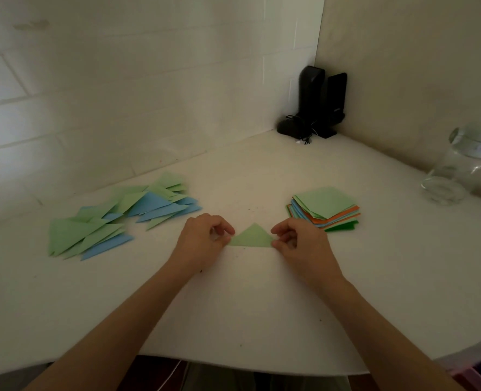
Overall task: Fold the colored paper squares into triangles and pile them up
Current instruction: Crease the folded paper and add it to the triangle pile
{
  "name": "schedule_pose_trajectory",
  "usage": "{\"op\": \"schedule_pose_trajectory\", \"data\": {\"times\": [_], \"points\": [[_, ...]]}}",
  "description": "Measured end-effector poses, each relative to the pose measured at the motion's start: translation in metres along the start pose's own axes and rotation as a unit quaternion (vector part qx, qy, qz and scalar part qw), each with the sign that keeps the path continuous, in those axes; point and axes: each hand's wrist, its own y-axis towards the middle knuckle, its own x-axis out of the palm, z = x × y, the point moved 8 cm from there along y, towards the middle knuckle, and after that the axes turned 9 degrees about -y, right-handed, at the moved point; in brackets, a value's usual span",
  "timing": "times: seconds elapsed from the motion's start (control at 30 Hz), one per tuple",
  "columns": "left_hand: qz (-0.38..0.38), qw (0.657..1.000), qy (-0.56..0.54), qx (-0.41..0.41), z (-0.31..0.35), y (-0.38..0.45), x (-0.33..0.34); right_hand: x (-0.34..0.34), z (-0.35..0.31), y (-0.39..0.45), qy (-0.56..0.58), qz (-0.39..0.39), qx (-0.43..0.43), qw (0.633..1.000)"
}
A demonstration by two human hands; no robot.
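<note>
1. Both hands sit on the white table (pixel 262 306) with one sheet between them: my left hand (pixel 202 238) pinches the left corner of a light green triangle (pixel 252 237) and my right hand (pixel 298 244) pinches its right corner, fingertips closed on the paper at each end. The long edge lies toward me and the apex points away.

2. Well out to the left of my left hand spreads the pile of folded triangles (pixel 121 218), green and blue, loose and fanned rather than squared up.

3. Just beyond my right hand sits the stack of unfolded squares (pixel 324 211), light green on top with orange, blue and dark green edges showing underneath.

4. I judge the step in hand to be the fold itself, nearly finished: the sheet already reads as a triangle and likely needs only its crease pressed. Next it goes left onto the pile, then a fresh square comes from the right stack. Plenty of squares remain.

5. Hard to tell: whether the two layers line up exactly, since my fingertips cover both sharp corners; how many sheets the stack holds; and the far right, where a clear glass jar (pixel 456 170) is cut by the frame edge. Dark speakers (pixel 318 103) stand in the far corner, dim.
</note>
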Motion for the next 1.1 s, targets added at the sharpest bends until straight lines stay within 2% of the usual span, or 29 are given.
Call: {"op": "schedule_pose_trajectory", "data": {"times": [0.17, 0.27, 0.43, 0.57, 0.63, 0.73, 0.9, 1.1], "points": [[0.034, 0.991, 0.122, 0.053, 0.033, -0.008, 0.014, -0.002, -0.002, -0.004, 0.003, 0.022, -0.008, 1.000], [0.015, 0.975, 0.218, 0.034, 0.044, -0.008, 0.030, -0.001, -0.003, -0.004, -0.004, 0.023, -0.016, 1.000], [-0.026, 0.990, 0.134, -0.024, 0.033, 0.005, 0.031, -0.005, -0.006, -0.009, -0.027, 0.033, -0.040, 0.998], [-0.027, 0.996, 0.074, -0.030, 0.027, 0.012, 0.024, -0.048, -0.005, -0.011, -0.024, 0.173, -0.075, 0.982], [-0.015, 0.997, 0.070, -0.029, 0.022, 0.018, 0.018, -0.071, 0.009, -0.004, -0.059, 0.212, -0.059, 0.974], [0.035, 0.997, 0.062, -0.017, 0.017, 0.034, 0.005, -0.082, 0.035, 0.011, -0.130, 0.174, -0.027, 0.976], [0.091, 0.995, 0.018, -0.018, 0.007, 0.064, -0.006, -0.068, 0.054, 0.023, -0.179, 0.105, -0.035, 0.978], [0.117, 0.993, 0.001, -0.010, -0.010, 0.074, -0.009, -0.068, 0.060, 0.025, -0.188, 0.123, -0.063, 0.972]]}}
